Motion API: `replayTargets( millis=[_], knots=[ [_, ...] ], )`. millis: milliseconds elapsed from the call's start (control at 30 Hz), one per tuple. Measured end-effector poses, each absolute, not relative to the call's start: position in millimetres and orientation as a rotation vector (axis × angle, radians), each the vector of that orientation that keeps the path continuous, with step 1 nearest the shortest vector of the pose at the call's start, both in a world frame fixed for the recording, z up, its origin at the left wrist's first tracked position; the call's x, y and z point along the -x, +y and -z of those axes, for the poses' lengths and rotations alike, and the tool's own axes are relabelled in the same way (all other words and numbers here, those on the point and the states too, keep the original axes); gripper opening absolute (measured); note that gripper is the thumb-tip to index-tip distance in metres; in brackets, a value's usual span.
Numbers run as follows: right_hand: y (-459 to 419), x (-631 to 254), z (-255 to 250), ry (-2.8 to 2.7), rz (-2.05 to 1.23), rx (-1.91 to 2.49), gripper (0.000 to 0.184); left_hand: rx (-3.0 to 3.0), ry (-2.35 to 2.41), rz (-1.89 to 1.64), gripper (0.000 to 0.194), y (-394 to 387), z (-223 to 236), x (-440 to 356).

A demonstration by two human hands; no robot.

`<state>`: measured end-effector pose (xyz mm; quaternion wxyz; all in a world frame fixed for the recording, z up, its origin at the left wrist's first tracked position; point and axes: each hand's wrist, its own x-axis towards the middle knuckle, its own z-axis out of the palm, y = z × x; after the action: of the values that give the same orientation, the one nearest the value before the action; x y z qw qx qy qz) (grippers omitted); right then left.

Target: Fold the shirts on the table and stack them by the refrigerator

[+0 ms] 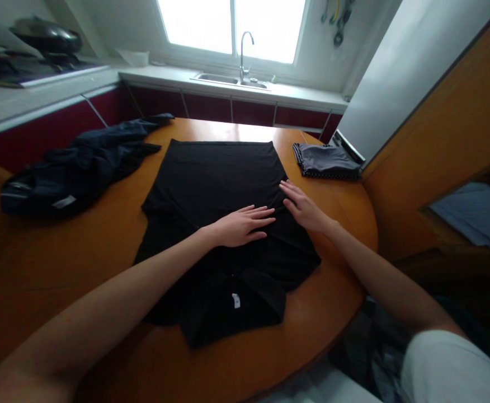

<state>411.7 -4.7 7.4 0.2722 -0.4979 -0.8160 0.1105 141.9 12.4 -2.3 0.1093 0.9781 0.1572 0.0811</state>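
Note:
A black collared shirt (pixel 224 173) lies spread on the wooden table, its collar and white label (pixel 236 301) toward me and its hem at the far side. My left hand (pixel 244 225) rests flat on the middle of the shirt, fingers stretched to the right and holding nothing. At the shirt's right edge, near the sleeve, my right hand (pixel 304 207) touches the cloth with fingers extended. Whether its fingertips pinch any fabric is not visible. Part of the left sleeve is hidden under my left forearm.
A crumpled dark garment (pixel 81 162) lies on the table's (pixel 329 224) left side. Folded grey clothing (pixel 326 160) sits at the far right. Beyond are a counter with a sink (pixel 217 78), a stove with a wok (pixel 46 36), and a tall pale panel (pixel 413 73) at right.

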Motion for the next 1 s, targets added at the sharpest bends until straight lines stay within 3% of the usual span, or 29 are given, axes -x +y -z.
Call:
replayTargets(
  millis=[433,533,733,867,1000],
  knots=[
    [-141,-426,0,-2.622,-0.364,1.547,0.072,-2.815,0.497,-0.265,0.049,14,4,-144],
    [-127,-434,-17,-2.473,-0.479,1.505,0.068,-2.789,0.488,-0.278,0.048,13,4,-144],
    [-36,-411,-54,-1.918,-0.288,1.467,0.070,-2.608,0.697,-0.581,0.047,9,1,-151],
    [10,-365,-38,-2.013,-0.266,1.564,0.066,-2.417,0.837,-0.766,0.044,18,-14,-145],
    [17,-338,-1,-2.171,-0.153,1.601,0.062,-2.284,0.818,-0.723,0.042,33,-68,-105]
  ],
)
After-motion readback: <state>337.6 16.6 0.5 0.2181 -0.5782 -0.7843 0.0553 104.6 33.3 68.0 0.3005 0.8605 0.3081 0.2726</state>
